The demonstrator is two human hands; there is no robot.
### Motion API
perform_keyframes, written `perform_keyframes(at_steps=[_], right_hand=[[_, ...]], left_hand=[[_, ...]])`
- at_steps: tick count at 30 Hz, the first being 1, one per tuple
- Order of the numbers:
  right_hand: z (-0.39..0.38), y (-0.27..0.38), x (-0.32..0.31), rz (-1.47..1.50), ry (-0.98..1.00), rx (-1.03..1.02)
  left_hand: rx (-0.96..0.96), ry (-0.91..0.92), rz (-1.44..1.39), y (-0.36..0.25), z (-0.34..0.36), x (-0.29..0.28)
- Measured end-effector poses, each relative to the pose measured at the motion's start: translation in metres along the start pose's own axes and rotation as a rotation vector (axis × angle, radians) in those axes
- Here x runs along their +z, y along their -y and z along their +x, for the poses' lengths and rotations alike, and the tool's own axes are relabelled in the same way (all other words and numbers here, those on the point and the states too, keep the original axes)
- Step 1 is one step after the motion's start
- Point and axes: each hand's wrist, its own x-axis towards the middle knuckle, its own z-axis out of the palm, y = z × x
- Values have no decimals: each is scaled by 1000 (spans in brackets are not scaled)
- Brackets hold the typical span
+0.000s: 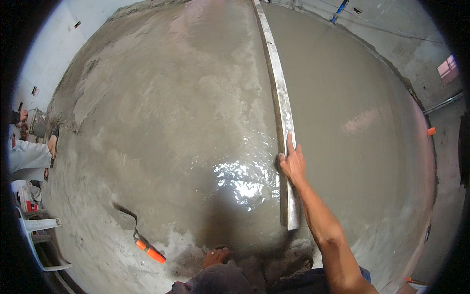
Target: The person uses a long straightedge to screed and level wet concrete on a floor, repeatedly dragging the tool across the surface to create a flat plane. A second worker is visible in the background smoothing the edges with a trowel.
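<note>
My right hand [293, 161] rests on a long pale straightedge bar [274, 63] that lies lengthwise across wet grey screed. Its index finger is stretched along the top and the others curve at the edge. Left of the bar the screed [147, 122] is wet, patchy and glossy; on the right it looks smoother [352, 161]. A trowel with an orange handle [149, 250] lies at the lower left. At the bottom centre, bare skin [215, 257] shows beside my dark clothing; I cannot tell whether it is my left hand or a foot.
Another person's legs [29, 159] and hand [23, 115] are at the left edge, near a bucket [38, 122] and a white plastic chair [41, 225]. Walls bound the floor. A blue pipe [339, 12] is at the top right and an orange object [431, 131] at the right.
</note>
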Motion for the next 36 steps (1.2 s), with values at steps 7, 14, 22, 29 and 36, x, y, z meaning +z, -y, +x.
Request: perform_keyframes(at_steps=[7, 14, 22, 29, 36], right_hand=[[-12, -1, 3, -6, 32, -22], [4, 13, -2, -42, 62, 40], [-84, 0, -23, 109, 3, 143], [-159, -16, -17, 166, 41, 267], [-164, -17, -15, 150, 105, 231]], left_hand=[[-19, 33, 0, -15, 9, -10], [87, -8, 71, -25, 13, -23], [204, -158, 10, -14, 103, -113], [688, -340, -3, -135, 323, -185], [719, -69, 505, -171, 422, -137]])
